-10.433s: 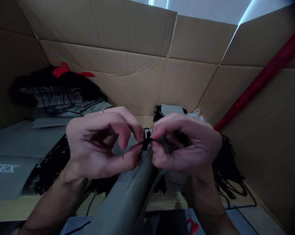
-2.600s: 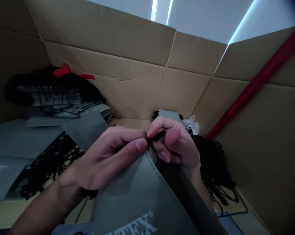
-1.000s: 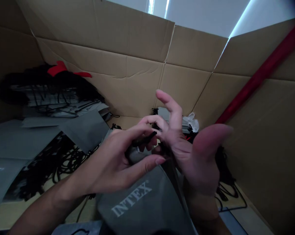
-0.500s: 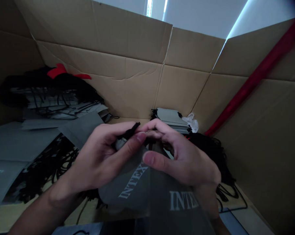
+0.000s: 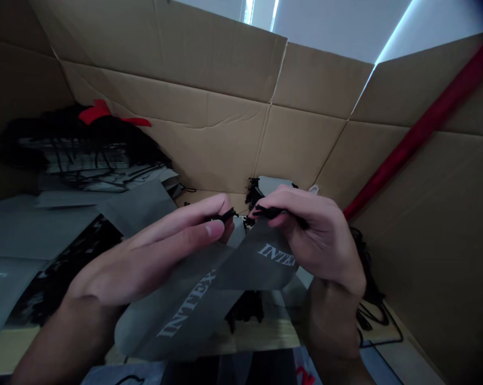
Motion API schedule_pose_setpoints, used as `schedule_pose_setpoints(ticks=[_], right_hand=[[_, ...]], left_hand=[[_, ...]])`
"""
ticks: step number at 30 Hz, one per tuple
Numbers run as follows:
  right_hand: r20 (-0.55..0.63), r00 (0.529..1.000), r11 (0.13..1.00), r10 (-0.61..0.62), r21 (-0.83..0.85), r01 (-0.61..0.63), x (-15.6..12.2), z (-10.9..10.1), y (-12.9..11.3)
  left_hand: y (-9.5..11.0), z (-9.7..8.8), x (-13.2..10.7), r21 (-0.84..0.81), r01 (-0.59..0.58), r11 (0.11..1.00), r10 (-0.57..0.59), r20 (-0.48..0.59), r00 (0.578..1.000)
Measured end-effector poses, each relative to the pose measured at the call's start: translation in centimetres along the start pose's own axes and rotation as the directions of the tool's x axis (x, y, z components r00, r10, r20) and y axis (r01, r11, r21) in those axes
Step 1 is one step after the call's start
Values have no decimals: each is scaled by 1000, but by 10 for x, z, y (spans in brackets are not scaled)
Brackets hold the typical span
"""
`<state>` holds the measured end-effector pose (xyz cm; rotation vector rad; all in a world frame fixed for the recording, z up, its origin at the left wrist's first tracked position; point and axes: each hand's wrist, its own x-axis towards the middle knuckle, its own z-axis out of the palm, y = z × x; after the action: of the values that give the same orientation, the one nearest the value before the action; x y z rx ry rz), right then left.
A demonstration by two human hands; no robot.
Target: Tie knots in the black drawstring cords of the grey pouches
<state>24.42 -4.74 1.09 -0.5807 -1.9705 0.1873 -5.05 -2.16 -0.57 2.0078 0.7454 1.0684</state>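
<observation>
Low over the table, my left hand (image 5: 157,251) pinches a black cord end (image 5: 225,215) between thumb and fingers. Facing it, my right hand (image 5: 317,235) is closed on another black cord end (image 5: 267,211). A small gap separates the two ends. Below my left hand hangs a grey piece printed INTEX (image 5: 185,305), tilted. A second grey INTEX piece (image 5: 261,267) hangs by my right hand and overlaps the first. Whether they are joined I cannot tell. Black cords (image 5: 245,307) lie beneath them.
Grey printed pieces (image 5: 29,224) and a heap of black cords with grey sheets (image 5: 85,155) and a red item (image 5: 95,112) fill the left side. A small grey stack (image 5: 269,184) stands at the back. Cardboard walls (image 5: 225,123) surround the table; a red strip (image 5: 418,133) runs along the right.
My hands have moved apart from each other, and the two cord ends now show separately. The grey pieces have spread and turned; the right one is lifted higher.
</observation>
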Motion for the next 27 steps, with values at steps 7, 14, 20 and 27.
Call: schedule_pose_setpoints(ticks=[7, 14, 20, 27], right_hand=[[-46, 983, 978, 179, 116, -173, -11, 1, -4], [-117, 993, 999, -10, 38, 15, -4, 1, -5], [-14, 999, 997, -45, -58, 44, 2, -1, -4], [19, 998, 998, -60, -30, 61, 2, 4, -2]], left_hand=[[23, -1, 24, -10, 0, 1000, 2, 235, 972], [16, -5, 29, 79, -133, 988, 106, 280, 954], [16, 0, 30, 74, -172, 982, 149, 247, 958], [18, 0, 32, 95, -159, 983, 127, 275, 953]])
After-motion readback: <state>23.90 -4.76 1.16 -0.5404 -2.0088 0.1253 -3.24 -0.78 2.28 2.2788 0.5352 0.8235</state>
